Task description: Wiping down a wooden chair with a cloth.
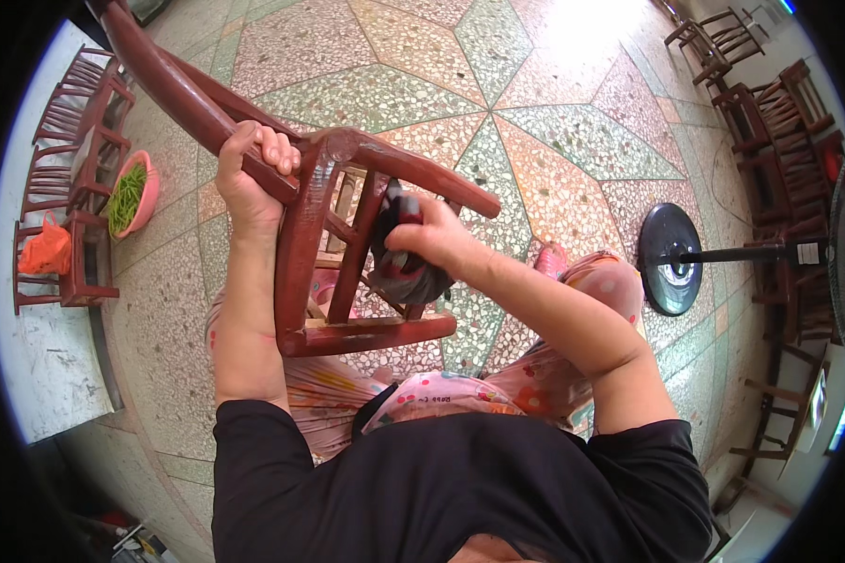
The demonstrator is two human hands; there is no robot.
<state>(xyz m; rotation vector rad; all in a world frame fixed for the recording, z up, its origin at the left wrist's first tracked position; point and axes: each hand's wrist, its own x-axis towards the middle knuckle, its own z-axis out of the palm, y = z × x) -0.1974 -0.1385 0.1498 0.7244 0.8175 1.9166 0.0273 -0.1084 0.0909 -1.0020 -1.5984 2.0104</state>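
Observation:
A red-brown wooden chair (292, 267) is tipped over in front of me, its legs and stretchers facing my right side. My left hand (257, 169) is wrapped around one of its long curved rails, close to the corner joint. In my right hand (433, 236) is a bunched dark cloth (412, 281) with some red in it. That cloth lies against the chair's inner stretchers, between the legs. Part of it is hidden behind my fingers, so its full shape cannot be made out.
A pedestal fan's round black base (670, 260) stands on the terrazzo floor (422, 91) to my right. On the left are a pink basin (146, 197) of green vegetables (127, 198) and an orange plastic bag (45, 246) on a chair. Wooden chairs (760, 141) line both sides.

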